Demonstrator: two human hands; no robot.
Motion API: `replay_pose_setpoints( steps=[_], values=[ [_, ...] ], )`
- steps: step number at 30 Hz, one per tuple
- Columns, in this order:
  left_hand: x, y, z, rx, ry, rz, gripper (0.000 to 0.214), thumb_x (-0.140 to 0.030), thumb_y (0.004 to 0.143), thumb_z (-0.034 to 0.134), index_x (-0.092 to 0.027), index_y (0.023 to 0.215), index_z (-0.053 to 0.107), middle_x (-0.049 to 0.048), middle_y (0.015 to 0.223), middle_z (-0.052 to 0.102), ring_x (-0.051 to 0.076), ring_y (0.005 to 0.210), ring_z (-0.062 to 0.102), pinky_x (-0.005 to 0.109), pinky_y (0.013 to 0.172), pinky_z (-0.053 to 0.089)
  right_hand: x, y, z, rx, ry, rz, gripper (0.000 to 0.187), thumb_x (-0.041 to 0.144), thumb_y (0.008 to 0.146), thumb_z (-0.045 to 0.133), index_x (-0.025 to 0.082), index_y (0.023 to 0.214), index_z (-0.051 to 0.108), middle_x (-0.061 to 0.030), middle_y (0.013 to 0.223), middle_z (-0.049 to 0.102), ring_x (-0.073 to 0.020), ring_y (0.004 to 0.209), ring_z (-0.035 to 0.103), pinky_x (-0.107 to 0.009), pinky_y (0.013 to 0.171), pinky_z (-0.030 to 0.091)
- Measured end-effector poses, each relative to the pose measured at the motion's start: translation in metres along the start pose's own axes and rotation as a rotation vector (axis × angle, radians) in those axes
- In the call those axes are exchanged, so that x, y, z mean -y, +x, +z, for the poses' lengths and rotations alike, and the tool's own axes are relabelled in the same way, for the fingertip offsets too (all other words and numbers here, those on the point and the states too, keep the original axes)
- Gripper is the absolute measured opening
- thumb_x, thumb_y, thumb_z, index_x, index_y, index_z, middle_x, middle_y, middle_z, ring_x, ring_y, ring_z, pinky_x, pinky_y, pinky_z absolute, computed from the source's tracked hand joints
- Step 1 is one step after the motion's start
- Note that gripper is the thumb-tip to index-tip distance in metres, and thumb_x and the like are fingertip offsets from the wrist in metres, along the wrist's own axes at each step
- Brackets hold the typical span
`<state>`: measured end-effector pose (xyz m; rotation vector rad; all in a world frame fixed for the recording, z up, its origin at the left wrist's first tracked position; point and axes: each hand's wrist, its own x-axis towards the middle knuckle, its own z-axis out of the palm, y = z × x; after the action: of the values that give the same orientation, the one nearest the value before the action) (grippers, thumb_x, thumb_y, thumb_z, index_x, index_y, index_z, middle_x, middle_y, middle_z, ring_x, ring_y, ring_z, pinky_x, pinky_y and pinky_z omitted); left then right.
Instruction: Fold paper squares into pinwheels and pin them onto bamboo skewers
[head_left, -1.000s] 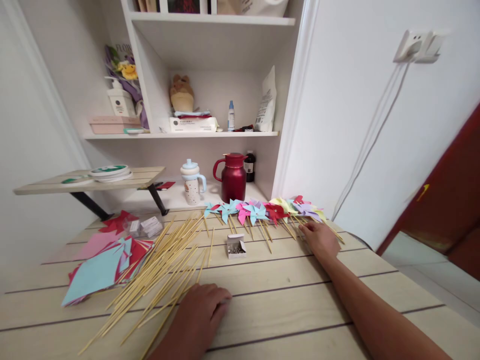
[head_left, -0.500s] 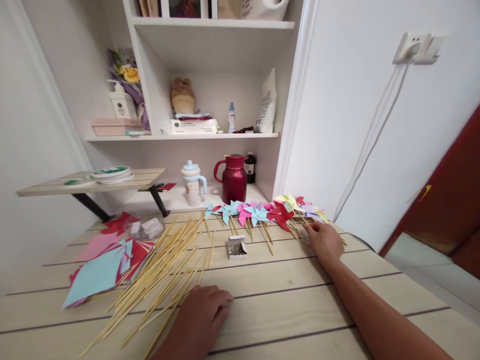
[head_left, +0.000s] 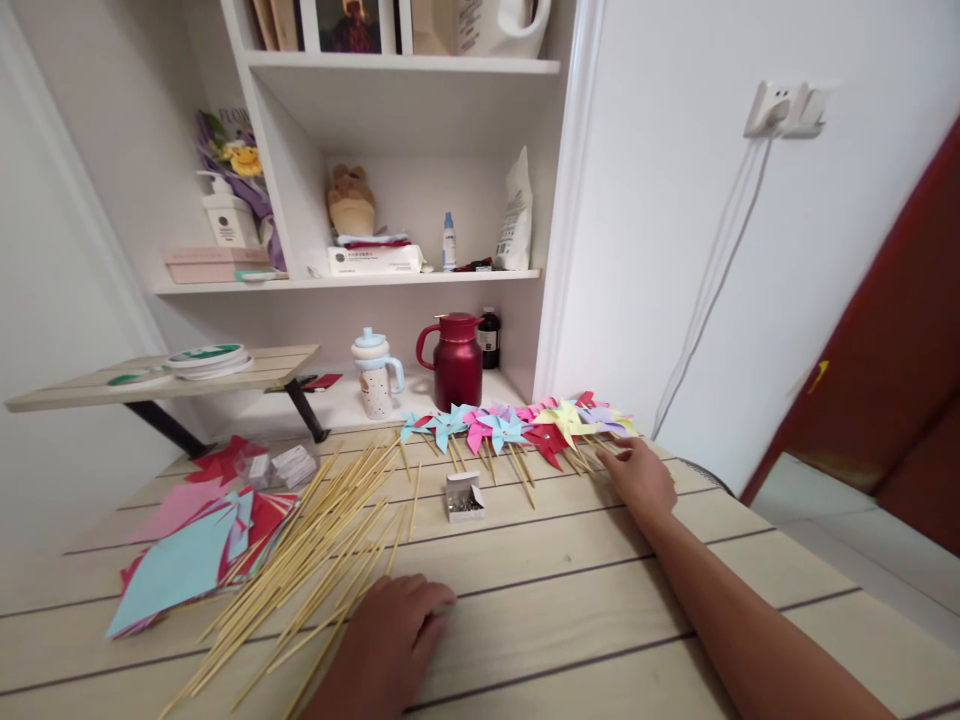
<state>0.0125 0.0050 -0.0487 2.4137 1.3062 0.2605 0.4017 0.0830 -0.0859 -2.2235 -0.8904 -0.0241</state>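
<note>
My left hand (head_left: pixel 397 635) rests palm down on the table by the near ends of the thin wooden sticks (head_left: pixel 315 560), its fingers loosely stretched out and holding nothing. Over on the right, my right hand (head_left: pixel 639 478) lies beside the paper pinwheels, thumb and forefinger slightly apart near the sticks of the rightmost ones. A yellow pinwheel (head_left: pixel 566 420) partly overlaps a red pinwheel (head_left: pixel 546 445). Further left in that row is a light blue pinwheel (head_left: pixel 504 432). A small open box (head_left: pixel 465 498) of tiny metal pieces stands between my hands.
Stacked coloured paper squares (head_left: pixel 176 560) lie at the left, with small clear boxes (head_left: pixel 292 466) behind. A raised wooden stand (head_left: pixel 277 370) is at the back left. A tumbler (head_left: pixel 376 375) and a dark red jug (head_left: pixel 458 365) stand in the shelf recess.
My right hand's fingers have loosened near the pinwheel sticks. The yellow pinwheel has settled lower over the red one. My left hand stays in place; the view has shifted slightly.
</note>
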Motion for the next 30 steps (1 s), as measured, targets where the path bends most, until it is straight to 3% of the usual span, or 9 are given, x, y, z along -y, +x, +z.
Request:
replay_pose_setpoints(
  steps=[3,8,13,19,26,30],
  values=[
    [0.001,0.0,0.0,0.002,-0.004,0.005,0.028,-0.027,0.094,0.048,-0.026,0.109,0.072,0.004,0.11,0.073,0.024,0.103,0.063,0.039,0.094,0.045,-0.004,0.0,-0.009,-0.058,0.015,-0.05,0.061,0.051,0.083,0.057,0.019,0.134,0.052,-0.0112,0.11,0.067,-0.0256,0.094,0.063,-0.033,0.07,0.045],
    [0.001,-0.001,-0.002,0.024,0.008,0.009,0.028,-0.026,0.093,0.048,-0.027,0.11,0.071,0.003,0.111,0.072,0.024,0.104,0.062,0.038,0.095,0.043,-0.006,-0.003,-0.024,0.027,-0.063,-0.116,0.033,0.045,0.092,0.051,0.021,0.109,0.067,-0.0058,0.103,0.067,-0.0203,0.089,0.062,-0.034,0.074,0.047],
    [0.0,-0.003,-0.003,0.021,0.012,0.014,0.029,-0.028,0.094,0.046,-0.027,0.109,0.071,0.0036,0.108,0.072,0.024,0.101,0.062,0.038,0.092,0.044,-0.001,-0.011,-0.024,0.186,-0.182,-0.158,0.032,0.05,0.087,0.061,0.021,0.1,0.069,-0.004,0.093,0.07,-0.0189,0.083,0.063,-0.034,0.072,0.048],
    [-0.007,-0.003,-0.008,0.047,0.059,-0.005,0.029,-0.026,0.094,0.047,-0.027,0.109,0.071,0.0048,0.107,0.072,0.024,0.101,0.062,0.036,0.09,0.043,0.009,-0.018,-0.026,0.207,-0.274,-0.219,0.029,0.05,0.085,0.059,0.029,0.101,0.071,-0.0038,0.097,0.074,-0.0254,0.092,0.066,-0.031,0.062,0.041],
    [-0.014,-0.005,-0.012,0.094,0.099,-0.029,0.03,-0.021,0.092,0.045,-0.026,0.106,0.071,0.0054,0.107,0.071,0.024,0.1,0.061,0.037,0.088,0.043,0.019,-0.026,-0.016,0.284,-0.363,-0.294,0.026,0.04,0.093,0.059,0.018,0.104,0.066,-0.0057,0.104,0.068,-0.0185,0.092,0.065,-0.038,0.081,0.053],
    [-0.015,-0.005,-0.012,0.108,0.106,-0.037,0.032,-0.02,0.092,0.045,-0.025,0.111,0.07,0.0062,0.11,0.071,0.025,0.103,0.061,0.038,0.092,0.043,0.022,-0.028,-0.015,0.272,-0.378,-0.277,0.027,0.04,0.095,0.058,0.016,0.106,0.065,-0.0053,0.104,0.068,-0.0172,0.091,0.065,-0.038,0.082,0.054]
  ],
)
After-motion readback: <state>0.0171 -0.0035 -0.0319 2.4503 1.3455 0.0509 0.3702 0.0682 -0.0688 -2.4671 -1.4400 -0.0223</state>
